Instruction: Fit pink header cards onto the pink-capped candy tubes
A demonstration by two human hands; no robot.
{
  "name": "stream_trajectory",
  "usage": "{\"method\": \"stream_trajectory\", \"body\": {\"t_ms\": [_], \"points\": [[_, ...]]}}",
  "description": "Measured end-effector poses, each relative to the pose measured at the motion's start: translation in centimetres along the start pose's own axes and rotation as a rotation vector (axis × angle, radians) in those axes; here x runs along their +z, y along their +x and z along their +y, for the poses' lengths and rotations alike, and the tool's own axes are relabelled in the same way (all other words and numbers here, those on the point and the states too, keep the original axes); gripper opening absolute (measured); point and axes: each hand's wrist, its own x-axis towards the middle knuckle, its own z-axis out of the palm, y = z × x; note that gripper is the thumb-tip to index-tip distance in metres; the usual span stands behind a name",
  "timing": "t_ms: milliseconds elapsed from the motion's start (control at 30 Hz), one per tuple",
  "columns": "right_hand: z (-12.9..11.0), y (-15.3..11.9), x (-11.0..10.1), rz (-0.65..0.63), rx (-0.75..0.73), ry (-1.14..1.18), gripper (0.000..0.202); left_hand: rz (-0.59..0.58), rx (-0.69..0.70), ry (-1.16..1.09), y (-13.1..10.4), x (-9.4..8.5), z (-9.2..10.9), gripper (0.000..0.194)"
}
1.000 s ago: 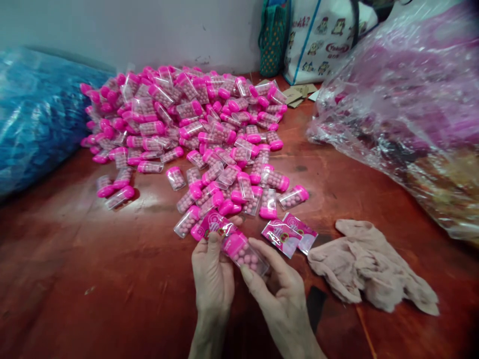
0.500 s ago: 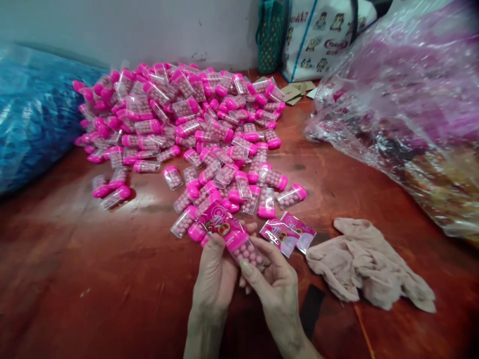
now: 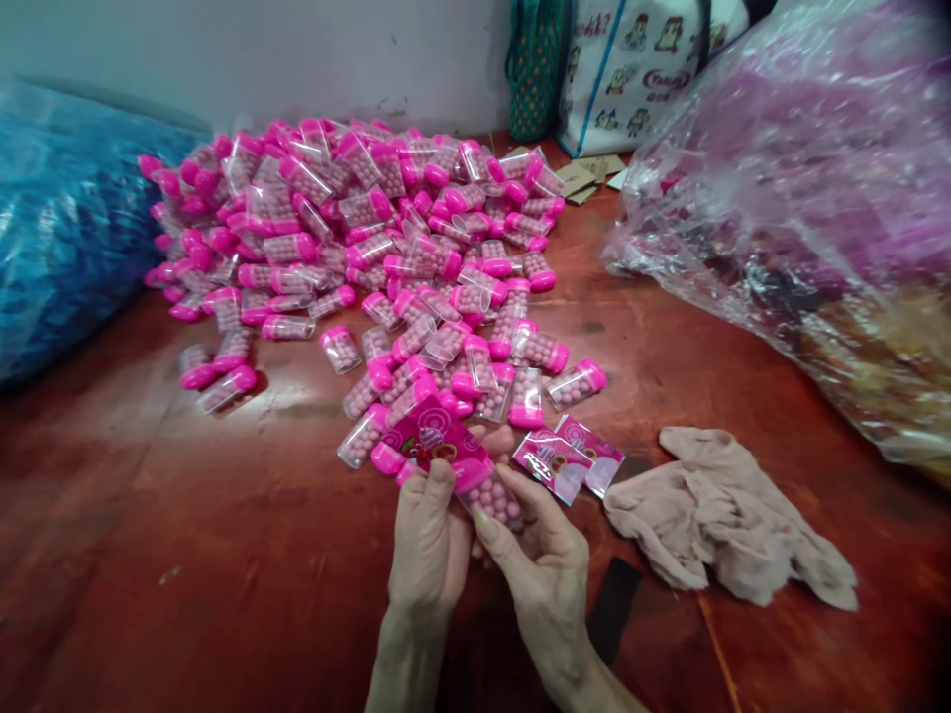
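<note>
My left hand [image 3: 431, 535] holds a pink printed sleeve [image 3: 429, 432] between thumb and fingers. My right hand [image 3: 546, 555] grips the clear end of a small bottle [image 3: 493, 498] filled with pink balls. The bottle's pink cap end meets the lower right end of the sleeve; how far it sits inside is unclear. Just beyond my hands lies a big pile of similar pink-capped bottles [image 3: 289, 248]. Two flat printed sleeves [image 3: 554, 461] rest on the red-brown surface right of my hands.
A crumpled beige cloth [image 3: 728, 510] and a dark strip [image 3: 613, 606] lie at the right. Blue plastic bag [image 3: 66, 228] stands far left, a large clear bag [image 3: 788, 208] far right. White printed bag [image 3: 631, 74], green dotted bag [image 3: 533, 69] and cardboard pieces [image 3: 583, 178] are at the back.
My left thumb has moved slightly right and up along the sleeve, near the bottle's cap end. The whole view has shifted slightly; both hands keep their hold.
</note>
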Motion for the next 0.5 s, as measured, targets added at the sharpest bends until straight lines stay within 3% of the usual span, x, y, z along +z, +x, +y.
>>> {"method": "stream_trajectory", "body": {"t_ms": [300,433,500], "points": [[0.56,-0.08,-0.66,0.048,-0.24,-0.285,0.036,-0.072,-0.02,0.172,0.28,-0.25,0.01,0.035],[0.24,-0.05,-0.45,0.027,-0.139,-0.162,0.032,-0.068,-0.01,0.182,0.14,-0.13,-0.02,0.033],[0.2,-0.09,-0.18,0.011,-0.045,-0.07,0.029,0.019,0.023,0.171,-0.1,0.03,-0.05,0.033]]}}
